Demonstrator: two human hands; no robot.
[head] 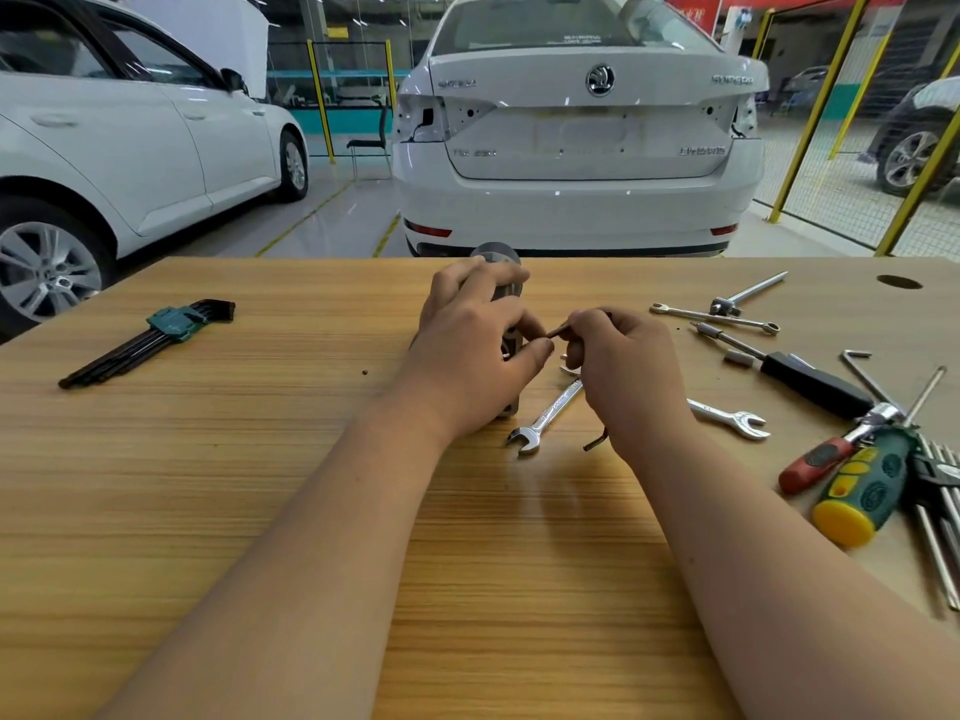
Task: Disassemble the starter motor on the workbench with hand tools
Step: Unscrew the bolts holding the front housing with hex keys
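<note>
The grey starter motor (496,254) stands on the wooden workbench (260,485), mostly hidden behind my left hand (470,345), which grips its body from above. My right hand (623,371) holds a dark L-shaped hex key (558,331); its short tip points left toward the motor beside my left thumb, and its long end (596,442) sticks out below my palm. A silver combination wrench (545,415) lies on the bench between my two wrists.
A hex key set in a green holder (156,335) lies at the left. At the right lie spanners (732,418), a T-handle (743,298), a black-handled driver (810,381), screwdrivers (862,491) and loose hex keys. White cars stand beyond the bench's far edge.
</note>
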